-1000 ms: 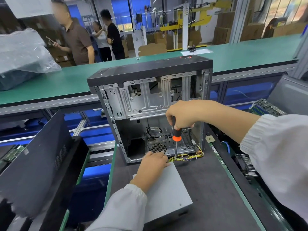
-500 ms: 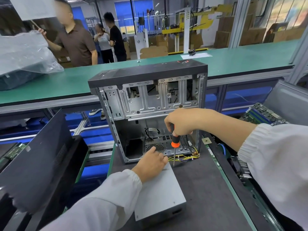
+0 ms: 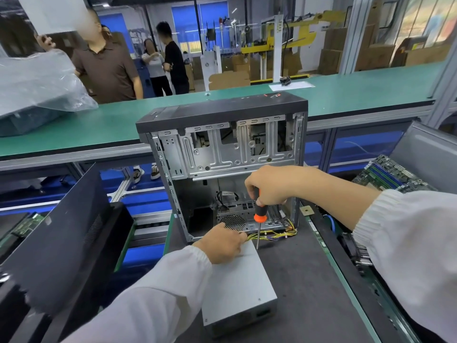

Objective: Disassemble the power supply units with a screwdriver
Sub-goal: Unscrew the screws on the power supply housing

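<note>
A grey power supply unit lies flat on the dark bench mat in front of me. My left hand rests on its far edge, fingers at the yellow cable bundle that runs from it. My right hand grips a black and orange screwdriver upright, its tip touching the far right corner of the unit. Just behind stands an open computer case, a second vented power supply still inside at its bottom.
A black side panel leans at the left. Circuit boards fill a bin at the right. A green conveyor bench runs across behind the case, with a plastic-wrapped item on it. Three people stand beyond it.
My left hand slid forward along the unit toward the yellow cables. The right hand and screwdriver stayed over the unit's far corner, and my view shifted slightly.
</note>
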Available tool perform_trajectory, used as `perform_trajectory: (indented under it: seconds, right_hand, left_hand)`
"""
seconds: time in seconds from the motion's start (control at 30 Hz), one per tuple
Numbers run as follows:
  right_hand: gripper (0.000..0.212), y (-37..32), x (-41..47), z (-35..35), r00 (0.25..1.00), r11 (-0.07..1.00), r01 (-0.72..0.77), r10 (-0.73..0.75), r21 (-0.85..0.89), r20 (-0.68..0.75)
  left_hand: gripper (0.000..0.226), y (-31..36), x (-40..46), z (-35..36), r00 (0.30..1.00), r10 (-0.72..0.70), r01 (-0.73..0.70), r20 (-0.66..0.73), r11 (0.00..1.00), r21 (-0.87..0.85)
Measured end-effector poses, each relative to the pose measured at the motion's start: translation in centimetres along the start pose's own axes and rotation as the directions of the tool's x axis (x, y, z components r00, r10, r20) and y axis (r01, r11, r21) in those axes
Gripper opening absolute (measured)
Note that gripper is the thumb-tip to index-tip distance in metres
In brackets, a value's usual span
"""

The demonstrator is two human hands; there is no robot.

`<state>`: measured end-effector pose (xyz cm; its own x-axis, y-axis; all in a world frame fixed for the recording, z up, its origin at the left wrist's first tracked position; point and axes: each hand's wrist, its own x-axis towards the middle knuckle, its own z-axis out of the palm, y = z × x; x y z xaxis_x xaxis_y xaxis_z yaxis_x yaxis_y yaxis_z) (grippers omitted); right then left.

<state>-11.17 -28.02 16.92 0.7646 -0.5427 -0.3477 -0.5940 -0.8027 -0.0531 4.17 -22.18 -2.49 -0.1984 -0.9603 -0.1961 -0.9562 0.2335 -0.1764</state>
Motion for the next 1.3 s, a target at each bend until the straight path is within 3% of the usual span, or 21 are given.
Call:
perform_trajectory:
  seconds: [0.27,0.33,0.37,0.43,0.5,0.57,0.63,0.73,0.8,0.9,0.93,1.0,1.07,1.1,1.17,1.3]
  right_hand:
    - [0.017,0.0,-0.8,0.1,1.000,1.000,0.007,-0.007,-0.004,-0.001]
    - [0.013,0.1,-1.0,0.2,1.000,1.000,0.010,-0.010,0.006,0.006]
    - [0.012,0.2,-1.1,0.2,1.000,1.000,0.013,-0.013,0.011,0.009]
    - [0.012,0.1,-1.4,0.3,1.000,1.000,0.026,-0.026,0.011,0.008]
    - [0.013,0.1,-1.8,0.4,0.999,0.999,0.040,-0.040,0.013,0.005]
    - [0.013,0.0,-2.2,0.5,0.999,0.998,0.052,-0.052,0.027,-0.005]
    - [0.012,-0.3,-2.6,0.8,0.997,0.997,0.071,-0.070,0.030,-0.023]
    - [0.009,-0.8,-3.4,1.5,0.993,0.993,0.105,-0.102,0.053,-0.056]
    - [0.007,-1.0,-3.9,2.2,0.991,0.992,0.113,-0.108,0.063,-0.076]
    - [0.001,-1.3,-4.6,3.4,0.990,0.990,0.115,-0.107,0.078,-0.096]
    - [0.003,-1.4,-4.9,3.8,0.989,0.989,0.117,-0.108,0.088,-0.101]
    - [0.007,-1.5,-5.3,4.4,0.989,0.987,0.116,-0.105,0.108,-0.104]
    - [0.006,-1.6,-5.7,4.7,0.989,0.986,0.116,-0.104,0.116,-0.104]
    - [0.005,-1.7,-5.8,4.7,0.990,0.986,0.113,-0.101,0.125,-0.102]
    - [0.006,-1.8,-6.0,4.8,0.990,0.985,0.107,-0.093,0.136,-0.105]
    - [0.002,-2.1,-6.2,5.1,0.984,0.986,0.122,-0.105,0.113,-0.142]
  left_hand:
    - [0.021,1.1,0.6,0.2,0.975,-0.210,0.201,-0.078,0.973,-0.113]
    - [0.023,1.6,0.6,0.1,0.938,-0.334,0.298,-0.096,0.915,-0.271]
    - [0.023,1.8,0.4,-0.1,0.913,-0.399,0.327,-0.085,0.841,-0.432]
    - [0.027,2.2,-0.2,-0.9,0.870,-0.493,0.289,-0.020,0.543,-0.788]
    - [0.027,2.8,-1.2,-1.7,0.831,-0.553,0.190,0.061,0.180,-0.965]
    - [0.018,3.7,-2.2,-2.1,0.809,-0.553,0.114,0.201,-0.189,-0.975]
    - [0.018,4.4,-3.1,-2.2,0.807,-0.492,0.076,0.325,-0.460,-0.885]
    - [0.024,5.1,-4.4,-2.2,0.810,-0.428,0.038,0.401,-0.644,-0.764]
    - [0.026,5.7,-5.2,-2.0,0.794,-0.436,0.045,0.424,-0.652,-0.757]
    - [0.027,7.0,-6.2,-1.4,0.778,-0.452,0.137,0.436,-0.554,-0.821]
    - [0.027,7.3,-6.5,-1.3,0.776,-0.467,0.180,0.424,-0.481,-0.858]
    - [0.027,7.8,-6.9,-0.9,0.808,-0.512,0.204,0.292,-0.223,-0.953]
    - [0.025,8.3,-7.4,-0.3,0.877,-0.472,0.127,0.085,0.058,-0.990]
    - [0.026,8.5,-7.7,0.1,0.905,-0.425,0.083,0.016,0.141,-0.987]
    - [0.033,8.5,-8.4,0.8,0.935,-0.349,0.015,-0.060,0.210,-0.977]
    - [0.033,8.2,-8.6,1.5,0.944,-0.314,-0.035,-0.103,0.216,-0.976]
